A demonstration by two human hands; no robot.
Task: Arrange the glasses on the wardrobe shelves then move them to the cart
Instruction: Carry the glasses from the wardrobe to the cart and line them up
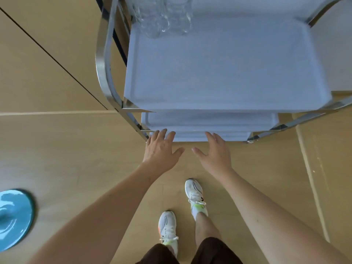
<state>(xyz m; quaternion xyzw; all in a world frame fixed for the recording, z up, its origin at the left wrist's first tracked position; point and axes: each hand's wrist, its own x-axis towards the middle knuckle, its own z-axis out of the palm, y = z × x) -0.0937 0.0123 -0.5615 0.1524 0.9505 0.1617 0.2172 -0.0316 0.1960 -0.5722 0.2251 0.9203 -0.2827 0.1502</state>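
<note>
Head view, looking steeply down. Far left of the left hand, a round blue disc (14, 219) lies on the wooden floor (76, 149), cut by the frame edge. Up and left of that hand stands a tan cabinet panel (47, 54). The left hand (162, 151) is extended palm down, fingers straight and spread, holding nothing, its fingertips at the near edge of the cart (224, 73); contact cannot be told. Just beside it, the right hand (215, 153) is likewise flat, fingers apart, empty, reaching to the same edge. Well beyond both hands, the clear glasses (163, 18) stand grouped at the far left corner of the cart's white top tray, blurred. Below the hands, two white sneakers (195, 197) rest on the floor.
</note>
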